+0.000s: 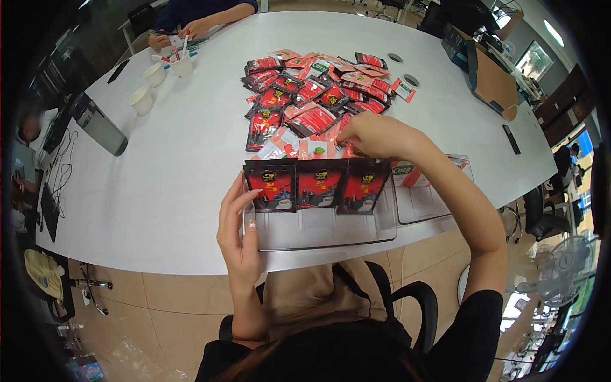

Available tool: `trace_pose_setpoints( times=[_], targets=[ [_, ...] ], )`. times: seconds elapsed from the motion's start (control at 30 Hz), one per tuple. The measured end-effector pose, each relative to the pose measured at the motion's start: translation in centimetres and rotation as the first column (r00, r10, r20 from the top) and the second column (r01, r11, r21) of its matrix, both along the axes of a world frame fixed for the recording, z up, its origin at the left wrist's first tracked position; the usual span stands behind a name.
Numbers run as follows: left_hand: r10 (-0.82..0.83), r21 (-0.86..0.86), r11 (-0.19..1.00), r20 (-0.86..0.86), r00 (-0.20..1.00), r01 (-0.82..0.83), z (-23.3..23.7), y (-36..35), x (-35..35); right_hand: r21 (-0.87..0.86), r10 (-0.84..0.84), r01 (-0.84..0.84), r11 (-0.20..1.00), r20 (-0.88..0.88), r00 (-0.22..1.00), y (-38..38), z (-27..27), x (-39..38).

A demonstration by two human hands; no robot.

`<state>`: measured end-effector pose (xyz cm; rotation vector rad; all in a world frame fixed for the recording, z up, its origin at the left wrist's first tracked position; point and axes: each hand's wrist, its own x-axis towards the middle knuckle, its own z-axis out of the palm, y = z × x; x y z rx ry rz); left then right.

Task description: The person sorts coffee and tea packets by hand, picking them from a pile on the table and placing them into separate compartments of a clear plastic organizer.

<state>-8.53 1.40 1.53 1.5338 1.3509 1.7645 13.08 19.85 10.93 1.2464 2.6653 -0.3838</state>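
My left hand (238, 232) grips the left side of a clear plastic tray (318, 237), with fingertips against the leftmost black-and-red coffee sachet (272, 188). Two more coffee sachets stand upright beside it, in a row along the tray's far side. Beyond them, my right hand (380, 135) reaches down at the near edge of a sachet pile (312, 95), fingers bent together. What those fingers pinch, if anything, is partly hidden. The pile mixes black-and-red coffee sachets with pink-and-white Cozy sachets. Under my right forearm, a second clear tray (423, 211) holds Cozy sachets (407, 175).
Paper cups (141, 102) stand on the left, one with pens in it. A grey bottle-like container (102, 124) leans nearby. Across the white table (184, 191) sits another person (207, 22). Tape rolls (411, 81), a cardboard box (493, 79) and a dark phone-like object (511, 139) lie right.
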Motion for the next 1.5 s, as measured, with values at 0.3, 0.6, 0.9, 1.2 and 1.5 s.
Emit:
trace_pose_setpoints(
  times=[0.3, 0.6, 0.9, 1.2, 1.5],
  targets=[
    [0.002, -0.031, 1.000, -0.032, 0.999, -0.003, 0.1, 0.0, -0.1, -0.045, 0.069, -0.077, 0.996, -0.171, 0.983, 2.2, -1.2, -1.7],
    [0.000, -0.028, 1.000, -0.057, 0.998, -0.002, 0.1, -0.1, -0.3, -0.030, 0.028, -0.031, 0.999, -0.102, 0.994, 1.8, -3.0, -3.7],
    [-0.007, -0.024, 1.000, -0.048, 0.999, 0.005, 0.0, -0.1, -0.2, -0.064, -0.049, 0.038, 0.997, -0.193, 0.980, 5.0, 1.3, -2.8],
    [-0.019, -0.031, 0.999, -0.029, 0.999, 0.018, 0.0, 0.0, -0.3, -0.067, 0.036, -0.044, 0.997, -0.115, 0.993, 5.4, 2.5, -5.9],
    [-0.015, -0.024, 1.000, -0.073, 0.997, 0.014, 0.2, 0.0, -0.4, -0.154, 0.205, -0.222, 0.963, -0.124, 0.971, 4.3, -3.8, -11.0]
  ],
)
